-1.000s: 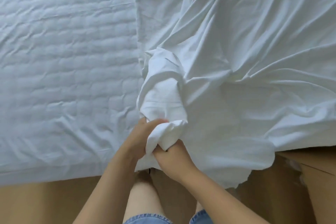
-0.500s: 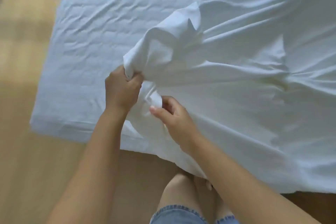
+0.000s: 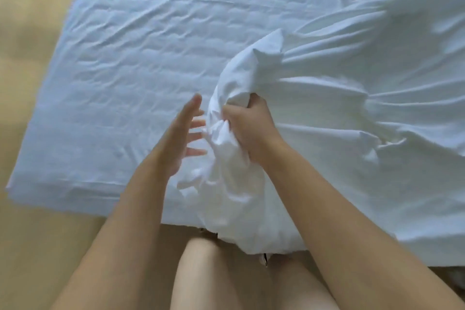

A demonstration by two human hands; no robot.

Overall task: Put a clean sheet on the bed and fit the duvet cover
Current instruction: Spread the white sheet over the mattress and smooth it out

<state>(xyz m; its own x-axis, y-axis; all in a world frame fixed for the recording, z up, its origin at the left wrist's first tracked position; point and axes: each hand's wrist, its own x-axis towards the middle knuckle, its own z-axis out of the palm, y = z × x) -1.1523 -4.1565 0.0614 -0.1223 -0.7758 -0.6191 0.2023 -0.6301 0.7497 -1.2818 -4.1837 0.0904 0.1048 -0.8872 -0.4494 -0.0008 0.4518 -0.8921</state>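
Observation:
A white sheet (image 3: 352, 113) lies rumpled over the right half of the bed, with a bunched edge hanging over the near side. My right hand (image 3: 247, 127) grips that bunched edge, fingers curled into the cloth. My left hand (image 3: 181, 136) is just left of the bunch, fingers straight and spread, their tips at the fabric. The quilted pale blue mattress pad (image 3: 151, 58) is bare on the left half of the bed.
The bed's near left corner (image 3: 15, 189) sits low over a tan wooden floor (image 3: 37, 246), which runs along the left and front. My bare legs (image 3: 214, 279) stand close against the bed's near edge.
My left hand has let go of the sheet and opened. My right hand has closed into a full grip on the bunched edge. The view has shifted slightly.

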